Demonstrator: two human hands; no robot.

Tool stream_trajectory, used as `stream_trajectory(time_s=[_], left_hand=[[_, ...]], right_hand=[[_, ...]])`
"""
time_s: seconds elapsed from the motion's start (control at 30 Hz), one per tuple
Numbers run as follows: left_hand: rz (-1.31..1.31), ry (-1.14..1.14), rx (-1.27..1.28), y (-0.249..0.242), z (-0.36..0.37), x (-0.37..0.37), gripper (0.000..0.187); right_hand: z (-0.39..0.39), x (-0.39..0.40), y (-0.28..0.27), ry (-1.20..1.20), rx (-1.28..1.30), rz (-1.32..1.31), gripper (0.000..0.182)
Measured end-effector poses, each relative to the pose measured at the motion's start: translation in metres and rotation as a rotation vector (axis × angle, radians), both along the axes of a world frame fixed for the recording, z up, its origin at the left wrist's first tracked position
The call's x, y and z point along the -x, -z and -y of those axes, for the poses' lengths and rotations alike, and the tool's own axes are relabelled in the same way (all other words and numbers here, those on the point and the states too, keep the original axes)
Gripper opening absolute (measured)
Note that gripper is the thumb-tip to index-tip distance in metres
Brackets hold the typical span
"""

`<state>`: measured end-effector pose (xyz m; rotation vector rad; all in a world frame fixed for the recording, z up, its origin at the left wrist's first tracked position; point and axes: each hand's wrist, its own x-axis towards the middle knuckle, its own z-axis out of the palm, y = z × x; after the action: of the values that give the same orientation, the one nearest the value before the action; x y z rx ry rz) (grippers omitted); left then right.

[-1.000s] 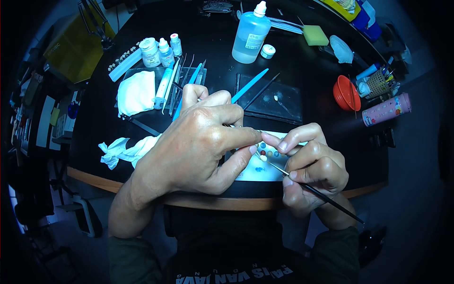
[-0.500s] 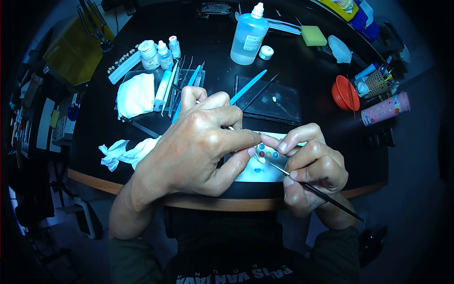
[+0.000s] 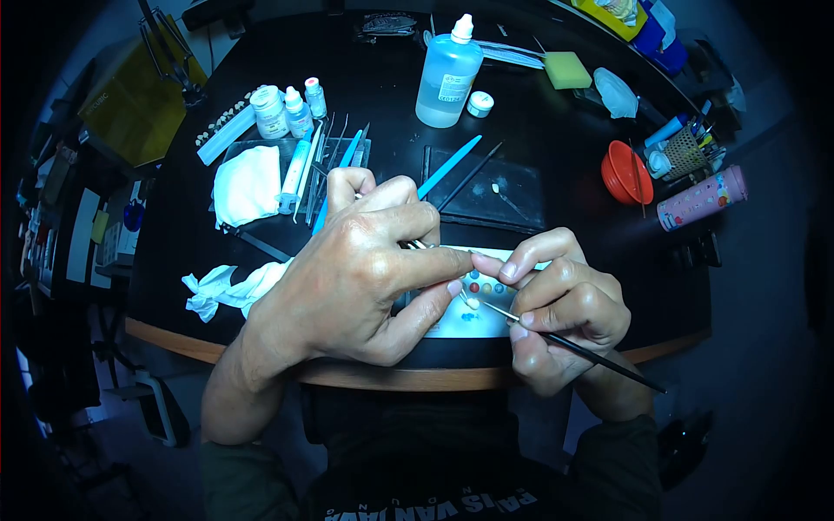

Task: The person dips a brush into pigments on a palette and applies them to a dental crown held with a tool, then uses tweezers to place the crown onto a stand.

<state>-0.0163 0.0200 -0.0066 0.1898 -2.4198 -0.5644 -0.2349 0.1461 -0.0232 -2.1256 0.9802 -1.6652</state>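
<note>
In my left hand (image 3: 365, 269), the thumb and index finger are closed on thin tweezers, mostly hidden by the hand. A small white tooth crown (image 3: 473, 304) is held at the tweezers' tips (image 3: 463, 293). My right hand (image 3: 569, 308) pinches a fine paintbrush (image 3: 599, 358) with a dark handle, its tip right beside the crown. One finger of the right hand rests against the left index fingertip. Below both hands lies a white palette (image 3: 447, 327) with several round colour wells (image 3: 486, 288) and a blue smear.
Behind my hands lie a dark tile (image 3: 521, 187), blue-handled tools (image 3: 452, 165) and a clear bottle (image 3: 449, 82). A folded white cloth (image 3: 248, 185), small bottles (image 3: 298, 115) and crumpled tissue (image 3: 217, 293) are left. A red bowl (image 3: 624, 178) and pink tumbler (image 3: 704, 198) stand right.
Both hands keep their grips. The brush tip has shifted slightly left relative to the table's objects, close to the crown, and the whole view has moved a little.
</note>
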Motion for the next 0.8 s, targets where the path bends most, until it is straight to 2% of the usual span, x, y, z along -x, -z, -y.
stream_trajectory(time_s=[0.37, 0.57, 0.8], left_hand=[[0.012, 0.009, -0.001, 0.0007, 0.0005, -0.0005, 0.021], [0.006, 0.013, 0.004, 0.0019, 0.0014, 0.0005, 0.030], [0.019, 0.035, -0.048, 0.0022, 0.0015, -0.0004, 0.027]], right_hand=[[-0.0003, -0.0017, -0.0012, 0.005, 0.001, -0.002, 0.020], [-0.0010, -0.0008, -0.0034, -0.003, -0.002, -0.017, 0.019], [-0.0034, -0.0017, -0.0046, -0.021, -0.012, 0.014, 0.018]])
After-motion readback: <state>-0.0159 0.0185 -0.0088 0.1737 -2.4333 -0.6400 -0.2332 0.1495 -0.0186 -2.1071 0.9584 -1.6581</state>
